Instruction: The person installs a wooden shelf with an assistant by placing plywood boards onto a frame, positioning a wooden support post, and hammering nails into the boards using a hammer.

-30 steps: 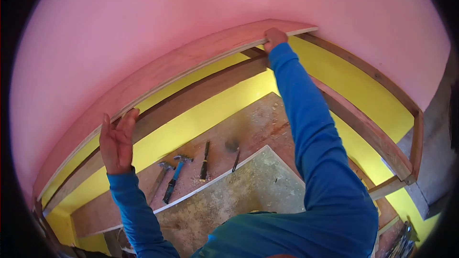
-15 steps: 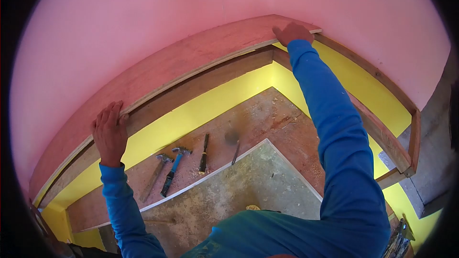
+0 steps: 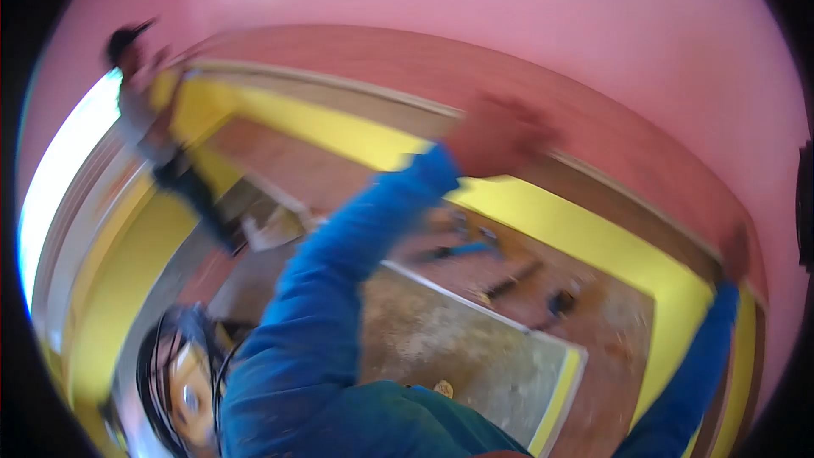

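A long reddish plywood board [image 3: 381, 53] lies along the pink wall on a wooden rail [image 3: 610, 206]. My left hand [image 3: 502, 136] is over the board's front edge near its middle, fingers stretched to the right but blurred. Whether it presses on the board I cannot tell. Toward the board's right end, my right hand [image 3: 735, 256] is at the edge, its fingers smeared by motion. On the lower reddish shelf, a blue-handled hammer [image 3: 471, 248] lies near a dark-handled tool [image 3: 513, 280], both blurred.
Another person [image 3: 153, 123] in a dark cap stands at the left, hands raised near the board's far end. Coiled black cables [image 3: 161, 373] are at the lower left. A grey slab [image 3: 449, 335] with a pale edge lies below the shelf.
My view has swung left, bringing the other person and the cables into sight. My left hand now appears near the board's middle, and my right hand far to the right.
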### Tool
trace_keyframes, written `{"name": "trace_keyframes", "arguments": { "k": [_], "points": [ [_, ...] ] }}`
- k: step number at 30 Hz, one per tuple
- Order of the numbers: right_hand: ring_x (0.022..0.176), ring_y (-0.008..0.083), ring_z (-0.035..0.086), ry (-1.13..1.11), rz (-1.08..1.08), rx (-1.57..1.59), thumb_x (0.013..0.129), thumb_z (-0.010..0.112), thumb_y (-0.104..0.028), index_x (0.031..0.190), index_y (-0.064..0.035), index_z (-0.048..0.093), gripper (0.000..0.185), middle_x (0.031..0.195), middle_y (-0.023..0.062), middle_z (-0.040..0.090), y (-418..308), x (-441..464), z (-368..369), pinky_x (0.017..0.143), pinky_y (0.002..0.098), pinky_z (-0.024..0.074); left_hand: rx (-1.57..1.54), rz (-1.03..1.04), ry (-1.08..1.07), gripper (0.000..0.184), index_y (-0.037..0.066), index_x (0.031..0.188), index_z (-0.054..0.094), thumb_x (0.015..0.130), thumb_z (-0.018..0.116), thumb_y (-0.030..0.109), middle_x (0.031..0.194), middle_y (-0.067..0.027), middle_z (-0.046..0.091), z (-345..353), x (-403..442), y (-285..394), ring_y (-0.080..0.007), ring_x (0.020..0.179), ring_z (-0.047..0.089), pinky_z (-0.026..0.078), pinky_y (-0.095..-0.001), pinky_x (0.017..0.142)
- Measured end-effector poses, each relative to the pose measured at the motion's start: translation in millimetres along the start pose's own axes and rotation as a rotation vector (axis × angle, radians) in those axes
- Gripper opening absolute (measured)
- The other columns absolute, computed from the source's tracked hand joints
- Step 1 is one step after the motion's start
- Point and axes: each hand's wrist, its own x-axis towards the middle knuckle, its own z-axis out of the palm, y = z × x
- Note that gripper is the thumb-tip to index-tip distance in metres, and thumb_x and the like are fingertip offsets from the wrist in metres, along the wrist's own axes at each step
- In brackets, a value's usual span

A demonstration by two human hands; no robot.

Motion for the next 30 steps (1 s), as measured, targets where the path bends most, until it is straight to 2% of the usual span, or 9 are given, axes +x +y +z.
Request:
{"name": "trace_keyframes", "arguments": {
  "k": [2, 5, 12, 16, 19, 21, 25, 28, 30],
  "points": [
    [0.116, 0.0222, 0.051, 0.008, -0.025, 0.004, 0.088, 0.047, -0.031, 0.107, -0.0126, 0.062, 0.030, 0.114, 0.0043, 0.060, 23, -3, 38, 0.107, 0.0371, 0.0311, 0.075, -0.067, -0.054, 0.033, 0.023, 0.116, 0.059, 0.087, 0.049, 0.036, 0.116, -0.0019, 0.058, -5, -9, 7, -0.0234, 0.106, 0.054, 0.044, -0.0416, 0.082],
    [0.124, 0.0274, 0.043, -0.090, 0.728, 0.462, 0.096, 0.030, -0.048, 0.138, -0.0061, 0.037, 0.059, 0.139, 0.0137, 0.041, -24, -2, -21, 0.102, 0.0319, 0.0358, 0.007, -0.097, -0.048, 0.037, 0.020, 0.116, 0.058, 0.086, 0.051, 0.042, 0.116, -0.0025, 0.057, 0, -10, 7, -0.0236, 0.110, 0.052, 0.040, -0.0437, 0.087],
    [0.124, 0.0255, 0.044, 0.023, 0.676, 0.632, 0.097, 0.033, -0.043, 0.135, -0.0035, 0.040, 0.056, 0.135, 0.0155, 0.045, 2, -20, 2, 0.102, 0.0312, 0.0338, 0.262, -0.278, 0.216, 0.052, 0.014, 0.109, 0.062, 0.078, 0.058, 0.055, 0.115, -0.0074, 0.059, -30, -68, -66, -0.0275, 0.118, 0.047, 0.028, -0.0560, 0.098],
    [0.122, 0.0259, 0.045, -0.061, 0.689, 0.571, 0.097, 0.035, -0.041, 0.133, -0.0026, 0.043, 0.053, 0.134, 0.0153, 0.047, -20, -7, -23, 0.102, 0.0316, 0.0343, 0.196, -0.429, 0.252, 0.051, 0.010, 0.093, 0.068, 0.077, 0.057, 0.057, 0.092, -0.0107, 0.066, -34, -98, -116, -0.0293, 0.094, 0.060, 0.042, -0.0483, 0.084],
    [0.121, 0.0248, 0.046, 0.066, 0.708, 0.533, 0.097, 0.034, -0.038, 0.131, -0.0016, 0.046, 0.051, 0.132, 0.0149, 0.049, -23, -14, -15, 0.101, 0.0319, 0.0344, 0.090, -0.448, 0.327, 0.051, 0.008, 0.084, 0.069, 0.077, 0.056, 0.057, 0.076, -0.0104, 0.066, -26, -102, -125, -0.0297, 0.075, 0.063, 0.048, -0.0423, 0.069],
    [0.120, 0.0242, 0.047, 0.189, 0.487, 0.581, 0.098, 0.034, -0.035, 0.128, -0.0009, 0.049, 0.048, 0.131, 0.0146, 0.050, -48, -7, -6, 0.101, 0.0319, 0.0340, 0.191, -0.354, 0.437, 0.050, 0.008, 0.082, 0.069, 0.078, 0.056, 0.056, 0.070, -0.0096, 0.065, -20, -103, -134, -0.0292, 0.067, 0.062, 0.048, -0.0397, 0.061],
    [0.119, 0.0238, 0.048, 0.075, 0.396, 0.103, 0.098, 0.032, -0.029, 0.124, -0.0029, 0.053, 0.043, 0.129, 0.0138, 0.052, -107, 6, -17, 0.102, 0.0329, 0.0330, 0.231, -0.312, 0.519, 0.048, 0.009, 0.081, 0.068, 0.076, 0.058, 0.055, 0.072, -0.0085, 0.064, -15, -99, -141, -0.0283, 0.068, 0.061, 0.047, -0.0401, 0.062],
    [0.119, 0.0243, 0.048, 0.224, 0.356, 0.216, 0.098, 0.031, -0.026, 0.127, -0.0070, 0.051, 0.040, 0.128, 0.0102, 0.054, -115, 7, -11, 0.102, 0.0365, 0.0322, 0.248, -0.330, 0.509, 0.048, 0.010, 0.080, 0.068, 0.075, 0.059, 0.056, 0.073, -0.0074, 0.064, -14, -105, -136, -0.0273, 0.070, 0.059, 0.047, -0.0401, 0.065],
    [0.119, 0.0244, 0.048, 0.101, 0.394, 0.089, 0.098, 0.028, -0.026, 0.130, -0.0092, 0.048, 0.041, 0.128, 0.0076, 0.054, -114, 8, -14, 0.103, 0.0393, 0.0297, 0.231, -0.359, 0.493, 0.047, 0.010, 0.079, 0.068, 0.074, 0.059, 0.057, 0.074, -0.0069, 0.063, -14, -106, -135, -0.0268, 0.071, 0.059, 0.046, -0.0404, 0.068]
  ]
}}
